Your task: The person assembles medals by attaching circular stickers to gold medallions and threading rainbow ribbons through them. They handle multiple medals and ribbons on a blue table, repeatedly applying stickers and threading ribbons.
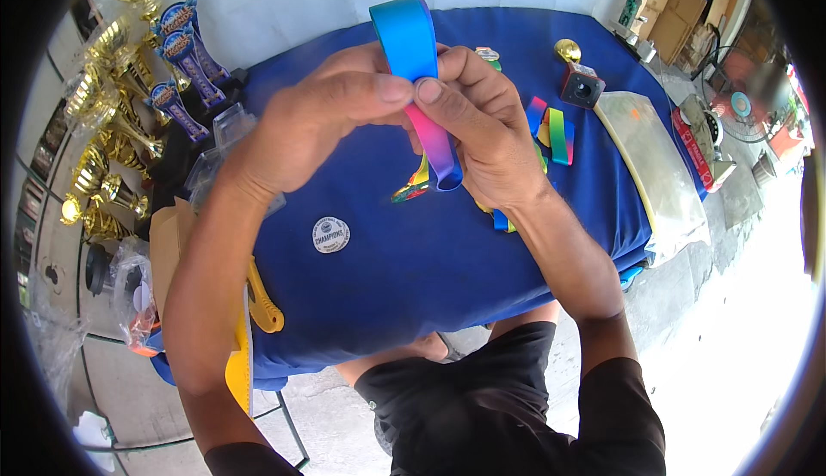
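A folded rainbow ribbon (408, 39), blue at the top and pink to purple below, is raised above the blue-covered table (387, 278). My left hand (340, 93) pinches it from the left side. From the right, my right hand (486, 123) grips the same spot, and the two thumb tips nearly meet on it. The ribbon's loop stands above my fingers and its lower part hangs beneath. A shiny yellow, red and green piece (413, 185) shows below my hands; whether it joins the ribbon I cannot tell. A round white printed disc (330, 235) lies on the cloth.
Gold trophies (112, 115) and blue award stands (182, 55) crowd the left. A yellow cutter (264, 300) lies at the near left edge. More coloured ribbons (555, 136), a dark red box (582, 85) and a clear plastic bag (650, 166) occupy the right. A fan (738, 98) stands beyond.
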